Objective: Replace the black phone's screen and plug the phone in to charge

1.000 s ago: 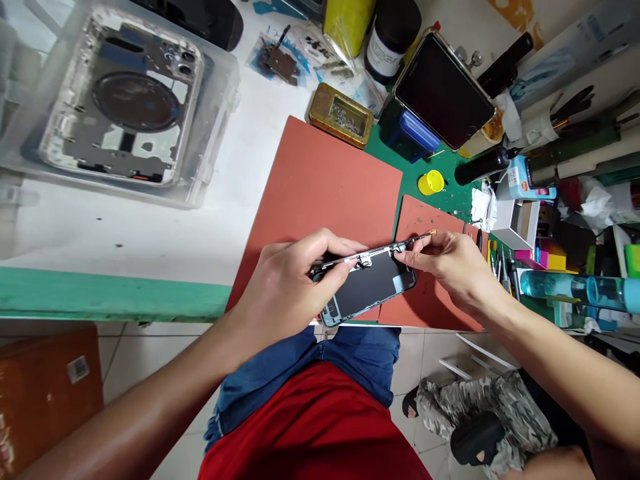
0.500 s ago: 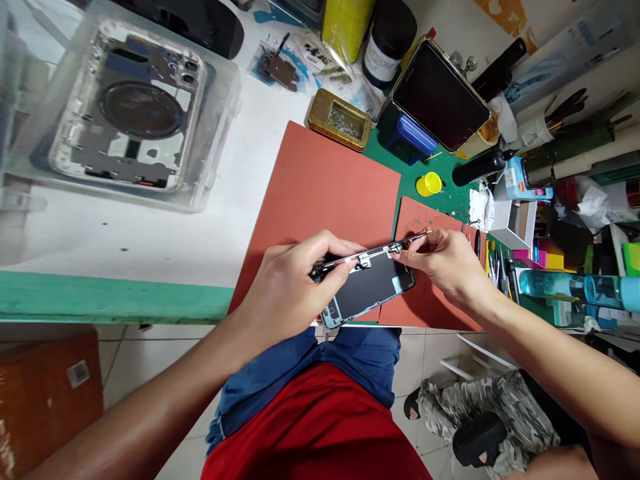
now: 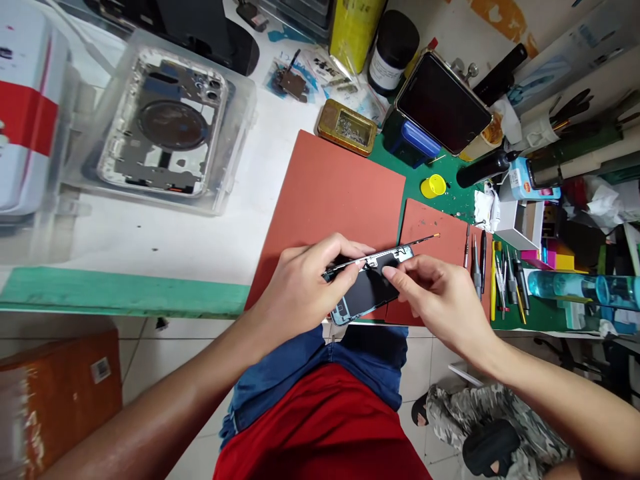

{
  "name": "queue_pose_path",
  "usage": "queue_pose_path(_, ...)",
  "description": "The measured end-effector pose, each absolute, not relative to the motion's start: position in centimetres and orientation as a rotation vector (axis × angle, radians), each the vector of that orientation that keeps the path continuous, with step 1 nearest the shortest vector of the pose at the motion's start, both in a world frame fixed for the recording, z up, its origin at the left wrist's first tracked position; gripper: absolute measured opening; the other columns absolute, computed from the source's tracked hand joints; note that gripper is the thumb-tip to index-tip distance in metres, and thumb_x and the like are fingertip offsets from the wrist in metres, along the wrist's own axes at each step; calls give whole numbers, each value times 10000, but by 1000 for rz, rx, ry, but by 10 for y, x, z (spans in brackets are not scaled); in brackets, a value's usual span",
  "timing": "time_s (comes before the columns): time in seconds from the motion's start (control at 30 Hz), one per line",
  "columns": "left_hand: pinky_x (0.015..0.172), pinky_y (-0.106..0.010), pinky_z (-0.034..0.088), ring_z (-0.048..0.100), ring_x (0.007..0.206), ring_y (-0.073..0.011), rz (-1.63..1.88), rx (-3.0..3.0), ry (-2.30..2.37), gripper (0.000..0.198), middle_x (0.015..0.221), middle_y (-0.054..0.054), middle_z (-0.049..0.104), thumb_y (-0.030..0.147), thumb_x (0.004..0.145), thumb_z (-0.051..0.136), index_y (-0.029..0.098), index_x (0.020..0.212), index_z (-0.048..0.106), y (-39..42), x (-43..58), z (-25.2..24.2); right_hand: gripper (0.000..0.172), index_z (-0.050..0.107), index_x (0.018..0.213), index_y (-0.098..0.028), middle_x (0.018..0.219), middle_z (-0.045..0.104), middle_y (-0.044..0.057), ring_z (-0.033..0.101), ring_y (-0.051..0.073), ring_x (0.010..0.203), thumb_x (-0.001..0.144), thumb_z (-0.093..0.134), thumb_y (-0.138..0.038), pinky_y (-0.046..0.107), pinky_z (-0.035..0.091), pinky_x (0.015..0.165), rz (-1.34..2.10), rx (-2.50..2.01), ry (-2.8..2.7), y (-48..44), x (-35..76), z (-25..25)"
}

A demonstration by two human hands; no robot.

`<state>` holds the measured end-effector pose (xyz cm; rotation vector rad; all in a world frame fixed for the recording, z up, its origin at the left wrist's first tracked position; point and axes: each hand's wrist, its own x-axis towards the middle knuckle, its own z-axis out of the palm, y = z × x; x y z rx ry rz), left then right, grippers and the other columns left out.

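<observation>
A dark phone part with a pale metal edge [image 3: 358, 291] is held tilted above the front of the red-brown mat [image 3: 340, 190]. My left hand [image 3: 313, 283] pinches its upper left edge between thumb and fingers. A thin dark strip with an orange tip [image 3: 425, 239] sticks out from the top edge to the right. My right hand [image 3: 440, 293] has its thumb and fingers round the part's right edge, with the thumb over the black face.
An opened phone housing [image 3: 163, 127] lies on a clear plastic box at the left. Behind the mat are a gold tin [image 3: 347, 127], a yellow cup [image 3: 433, 187] and a propped phone [image 3: 443, 102]. Tweezers and drivers [image 3: 500, 277] lie right. A seated person's camouflage trousers [image 3: 450, 417] show below.
My right hand has moved from the strip at the top edge down to the part's right side. The strip's orange tip now stands free. The camera view has shifted slightly left.
</observation>
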<state>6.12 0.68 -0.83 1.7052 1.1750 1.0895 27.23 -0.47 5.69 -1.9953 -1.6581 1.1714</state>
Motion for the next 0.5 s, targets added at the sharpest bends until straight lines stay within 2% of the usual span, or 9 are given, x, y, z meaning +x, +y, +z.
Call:
queue_pose_path(0.1,894,-277,654,823,1022,-173,1094,1703,1173,92,1142,1,847,148,1002,670,233,1029,688,6,61,-9,385,736,790,-208,557,601,-19,451,105,455,972,697,-545,273,324,446,1212,-1993,-1673,0,259,47)
queue_pose_path(0.27,897,-279,656,820,1040,-176,1106,1685,1171,114,1156,-8,845,137,999,658,230,1055,697,7,61,-10,363,701,757,-205,544,610,-24,443,95,390,906,720,-536,258,278,392,1547,-1990,-1309,7,251,43)
queue_pose_path(0.5,862,-238,641,821,1003,-164,1094,1680,1180,127,1115,-2,848,125,956,719,221,1034,690,9,60,-10,319,717,791,-201,567,621,-24,454,93,409,886,730,-505,258,316,417,1460,-2003,-1335,8,253,39)
